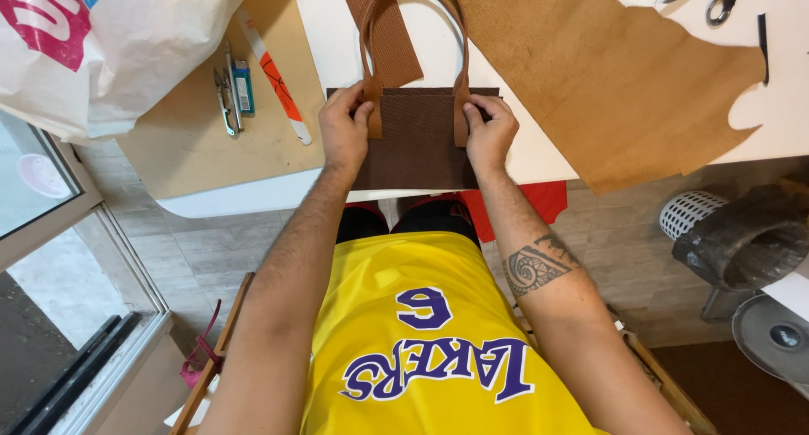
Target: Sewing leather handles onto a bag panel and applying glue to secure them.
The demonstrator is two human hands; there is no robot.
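Left hand (pixel 343 130) and right hand (pixel 489 132) pinched the tan strap handle (pixel 413 14) ends flat against the dark brown leather panel (pixel 416 144), keeping them aligned. Tan hide (pixel 607 81) lay at 2 o'clock, thread snips (pixel 224 102) at 10.

Both arms stretched forward, left hand (pixel 344 132) and right hand (pixel 489 134) palms down, fingers curled, level.
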